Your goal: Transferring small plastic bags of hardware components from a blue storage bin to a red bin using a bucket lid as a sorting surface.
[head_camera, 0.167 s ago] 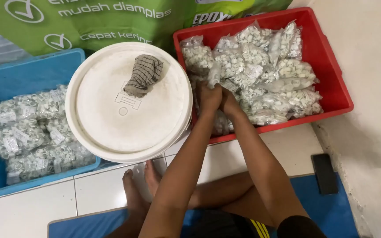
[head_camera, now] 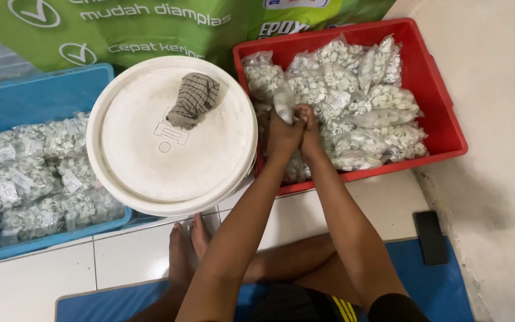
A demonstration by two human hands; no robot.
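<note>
Over the near left of the red crate (head_camera: 442, 101), your left hand (head_camera: 283, 132) and right hand (head_camera: 309, 132) pinch one clear bag (head_camera: 284, 100), its length rising away from both closed grips.

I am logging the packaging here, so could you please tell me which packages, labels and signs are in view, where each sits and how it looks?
Clear bags of small white parts: piled in the red crate, top right.
Single clear bag: held by left hand and right hand.
Clear bags with white paper labels: in the blue crate, left.
Green printed sack: behind, white lettering and tick marks.
</note>
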